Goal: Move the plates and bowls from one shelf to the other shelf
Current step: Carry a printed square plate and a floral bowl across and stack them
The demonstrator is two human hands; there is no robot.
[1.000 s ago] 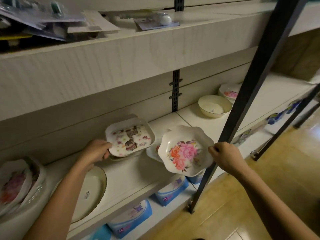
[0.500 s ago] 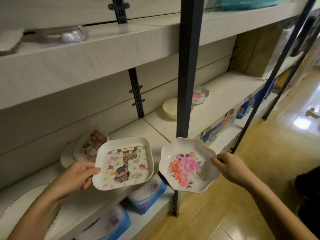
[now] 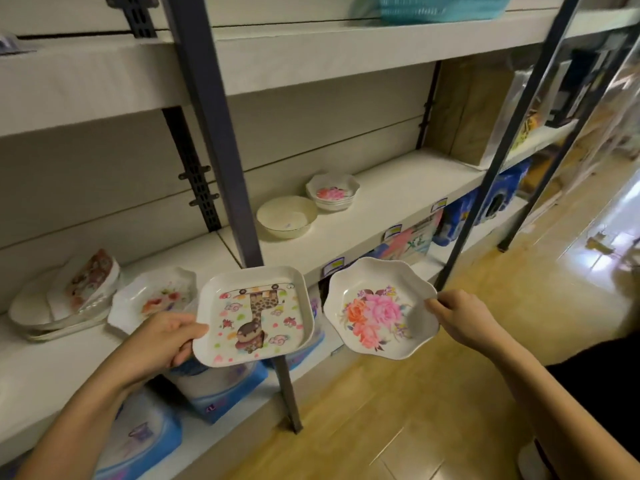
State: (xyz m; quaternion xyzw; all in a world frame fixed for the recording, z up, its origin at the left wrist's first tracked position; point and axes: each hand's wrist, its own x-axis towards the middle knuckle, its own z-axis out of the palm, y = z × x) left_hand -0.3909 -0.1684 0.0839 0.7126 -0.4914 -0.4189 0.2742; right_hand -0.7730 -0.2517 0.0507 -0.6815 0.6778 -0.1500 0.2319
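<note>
My left hand [image 3: 162, 339] grips the left edge of a square plate [image 3: 254, 315] printed with a cartoon giraffe. My right hand [image 3: 462, 315] pinches the right rim of a scalloped plate [image 3: 379, 308] with pink flowers. Both plates hang in the air in front of the shelf edge, side by side. On the left shelf section [image 3: 52, 368] lie a flowered plate [image 3: 154, 297] and a tilted pile of plates [image 3: 69, 296]. On the right shelf section [image 3: 408, 188] stand a cream bowl [image 3: 286, 216] and a stack of flowered scalloped bowls [image 3: 332, 191].
A dark metal post [image 3: 221, 140] rises between the two shelf sections, just behind the square plate. A second post [image 3: 502, 143] stands to the right. Blue packs [image 3: 221, 389] fill the lower shelf. A wooden floor [image 3: 398, 420] lies below.
Both hands have lifted their plates off the left shelf section and carried them rightwards, out in front of the shelf. The view has swung right, showing more of the right section.
</note>
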